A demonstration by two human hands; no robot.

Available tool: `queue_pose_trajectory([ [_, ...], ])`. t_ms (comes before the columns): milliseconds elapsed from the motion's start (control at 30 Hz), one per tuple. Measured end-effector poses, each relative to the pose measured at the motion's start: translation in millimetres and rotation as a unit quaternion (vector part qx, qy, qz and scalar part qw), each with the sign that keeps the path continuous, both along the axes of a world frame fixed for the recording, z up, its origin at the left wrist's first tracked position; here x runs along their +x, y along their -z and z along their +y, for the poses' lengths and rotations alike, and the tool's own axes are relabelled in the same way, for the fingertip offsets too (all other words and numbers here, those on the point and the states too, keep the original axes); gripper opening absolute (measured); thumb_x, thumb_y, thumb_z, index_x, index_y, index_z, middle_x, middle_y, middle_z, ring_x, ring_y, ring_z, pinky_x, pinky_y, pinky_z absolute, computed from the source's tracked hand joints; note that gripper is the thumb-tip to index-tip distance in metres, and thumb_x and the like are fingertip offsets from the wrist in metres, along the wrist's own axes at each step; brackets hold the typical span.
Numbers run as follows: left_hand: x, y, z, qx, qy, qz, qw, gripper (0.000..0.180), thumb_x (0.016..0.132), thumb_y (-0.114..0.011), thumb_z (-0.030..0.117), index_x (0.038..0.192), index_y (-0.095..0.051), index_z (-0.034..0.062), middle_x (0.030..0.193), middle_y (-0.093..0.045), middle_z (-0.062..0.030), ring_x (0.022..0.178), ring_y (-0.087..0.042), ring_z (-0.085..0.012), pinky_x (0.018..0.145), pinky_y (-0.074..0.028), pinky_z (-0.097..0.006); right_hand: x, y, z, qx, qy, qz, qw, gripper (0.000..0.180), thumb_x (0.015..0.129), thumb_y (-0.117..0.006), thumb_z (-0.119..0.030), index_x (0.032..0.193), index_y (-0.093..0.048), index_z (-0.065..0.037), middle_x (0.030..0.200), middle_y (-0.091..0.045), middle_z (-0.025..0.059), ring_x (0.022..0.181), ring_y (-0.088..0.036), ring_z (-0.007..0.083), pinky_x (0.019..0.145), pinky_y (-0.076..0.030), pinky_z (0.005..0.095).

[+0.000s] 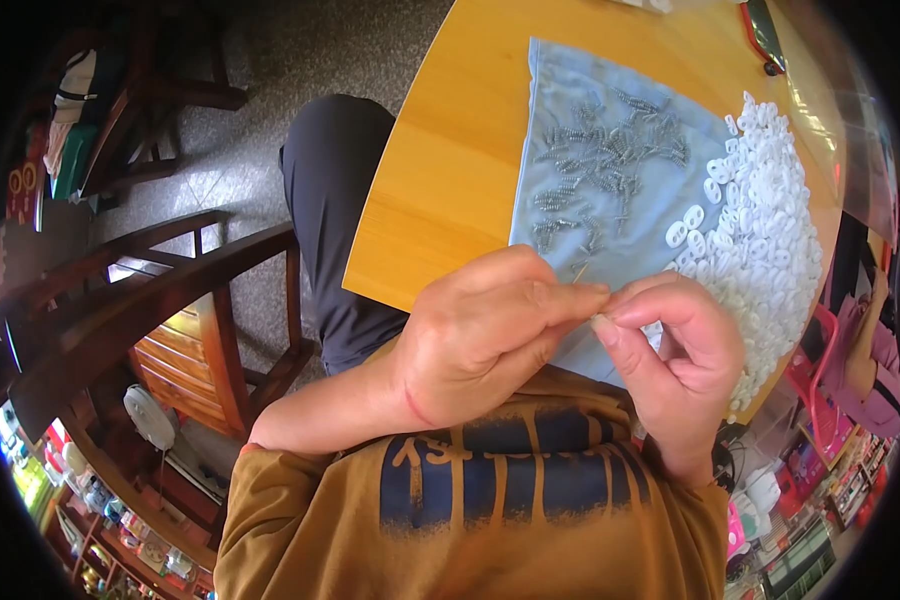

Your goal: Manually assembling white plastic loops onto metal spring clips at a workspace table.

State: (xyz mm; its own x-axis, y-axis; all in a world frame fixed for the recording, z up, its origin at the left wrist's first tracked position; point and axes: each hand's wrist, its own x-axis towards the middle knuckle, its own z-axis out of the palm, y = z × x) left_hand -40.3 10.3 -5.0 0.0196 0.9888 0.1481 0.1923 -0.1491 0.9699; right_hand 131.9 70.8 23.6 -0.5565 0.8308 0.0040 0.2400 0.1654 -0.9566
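Shirtfront (310, 510) in brown with a dark-blue print lies nearest. Just above it, the left hand (485, 320) and right hand (680, 335) meet, thumbs and fingers closed in a pinch, tip to tip; whether anything is gripped there cannot be told. A thin sliver (582, 271) shows just beyond the left hand. Farther out, metal coil springs (615, 150) are strewn over a light-blue cloth (550, 90); right of them spreads a pile of white oval plastic pieces (770, 220). Beneath is a yellow wooden tabletop (440, 150); beyond, speckled floor (310, 50).
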Motion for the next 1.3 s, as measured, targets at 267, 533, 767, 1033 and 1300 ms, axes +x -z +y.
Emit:
queue_pose_trajectory([
  [267,5.5,5.2,-3.4,-0.089,0.009,-0.080,0.993,0.029,0.079,-0.059,-0.011,0.104,-0.066,0.0016,0.082,-0.059,-0.0067,0.067,-0.060,-0.0127,0.058,-0.048,-0.022,2.3,0.5,-1.1,-0.057,0.004,-0.022,0.998,0.011,0.074,-0.064,0.009,0.080,-0.060,0.001,0.078,-0.063,0.0081,0.070,-0.060,0.0153,0.062,-0.046,0.0251],
  [533,4.3,3.4,-5.7,-0.107,-0.015,-0.202,0.973,0.025,0.085,-0.054,-0.009,0.107,-0.063,-0.0015,0.088,-0.059,-0.0097,0.068,-0.062,-0.0124,0.060,-0.049,-0.021,-3.1,3.0,-3.6,-0.041,0.030,0.045,0.998,0.013,0.077,-0.064,0.009,0.088,-0.059,0.002,0.082,-0.063,0.0093,0.074,-0.060,0.0137,0.068,-0.047,0.0239],
  [767,0.9,3.3,-6.7,-0.136,-0.011,-0.208,0.969,0.024,0.085,-0.054,-0.008,0.107,-0.061,-0.0024,0.087,-0.057,-0.0084,0.068,-0.059,-0.0108,0.060,-0.047,-0.020,-2.5,0.7,-3.6,-0.081,0.024,0.051,0.995,0.017,0.077,-0.065,0.006,0.092,-0.059,0.004,0.088,-0.063,0.0100,0.076,-0.060,0.0147,0.070,-0.047,0.0251],
  [1033,2.8,3.3,-7.4,-0.171,-0.018,-0.249,0.953,0.022,0.085,-0.054,-0.008,0.106,-0.060,-0.0038,0.089,-0.055,-0.0080,0.069,-0.057,-0.0090,0.060,-0.046,-0.019,-2.4,5.3,-0.3,-0.023,-0.016,-0.016,0.999,0.013,0.078,-0.066,0.003,0.090,-0.060,0.001,0.083,-0.062,0.0098,0.072,-0.060,0.0166,0.065,-0.046,0.0250],
  [1300,4.4,4.8,-4.3,-0.056,-0.023,-0.080,0.995,0.023,0.080,-0.059,-0.009,0.102,-0.063,-0.0023,0.081,-0.057,-0.0065,0.065,-0.057,-0.0103,0.056,-0.045,-0.020,-4.0,-0.4,3.7,0.017,-0.030,-0.056,0.998,0.007,0.080,-0.065,0.000,0.083,-0.059,0.000,0.071,-0.059,0.0093,0.061,-0.057,0.0204,0.056,-0.043,0.0274],
])
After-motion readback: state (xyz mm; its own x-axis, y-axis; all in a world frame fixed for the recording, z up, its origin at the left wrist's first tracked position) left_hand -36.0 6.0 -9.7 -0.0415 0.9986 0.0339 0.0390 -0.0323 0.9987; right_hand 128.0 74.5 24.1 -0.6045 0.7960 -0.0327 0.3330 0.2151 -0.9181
